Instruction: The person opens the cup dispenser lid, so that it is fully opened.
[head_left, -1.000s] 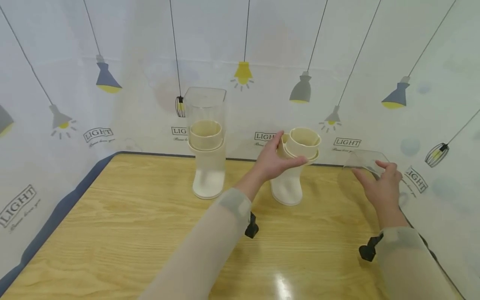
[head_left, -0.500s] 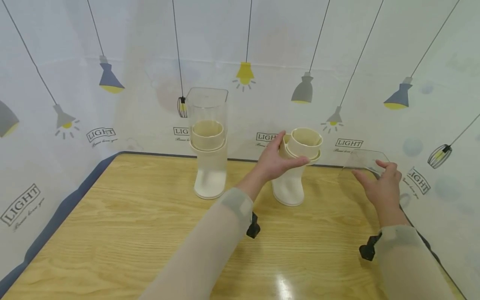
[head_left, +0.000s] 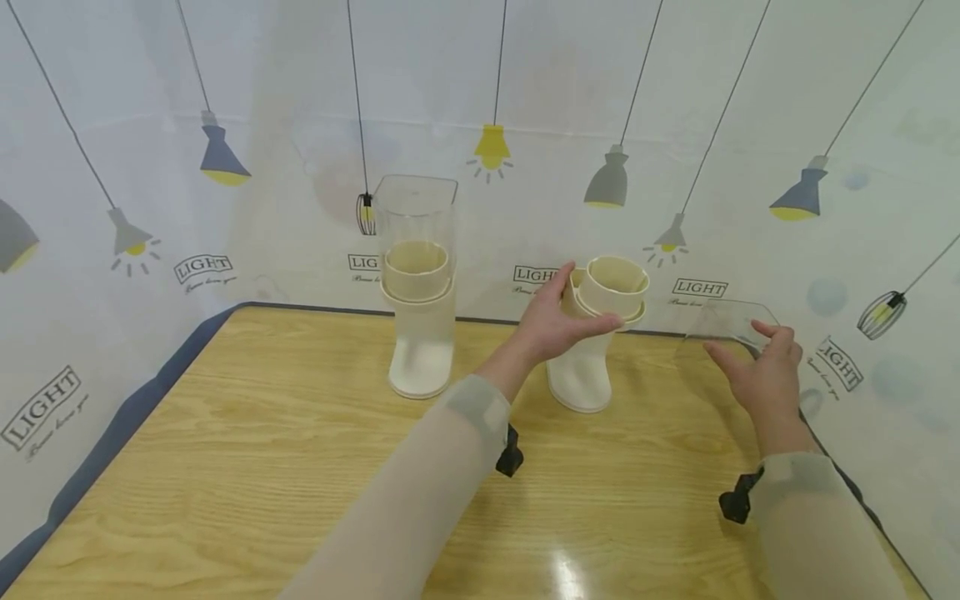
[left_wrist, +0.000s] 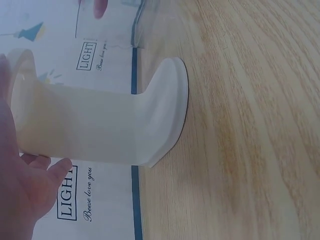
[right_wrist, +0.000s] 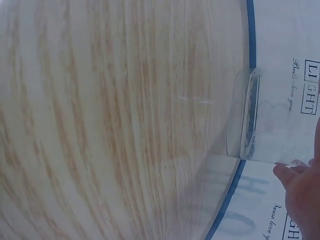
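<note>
My left hand point(head_left: 551, 325) grips the upper part of a cream dispenser stand point(head_left: 581, 375) from the left. Its thumb lies across the front below the round ring at the top. In the left wrist view the stand point(left_wrist: 85, 122) has its curved foot on the wood. My right hand point(head_left: 765, 379) holds a clear plastic container point(head_left: 723, 321) at the table's back right, apart from the stand. Thumb and fingers are at the container's sides; its far parts are hard to make out. In the right wrist view the clear container point(right_wrist: 272, 120) has its rim facing the table.
A matching cream stand point(head_left: 422, 350) with a clear container point(head_left: 412, 229) fitted over its ring is upright to the left. Both stands are near the back edge of the wooden table point(head_left: 300, 467). A lamp-printed cloth point(head_left: 285, 125) hangs behind.
The head view has shifted slightly, so the stands appear a little farther right. Both hands keep their holds, and the clear container's lower edge has moved slightly left and down.
</note>
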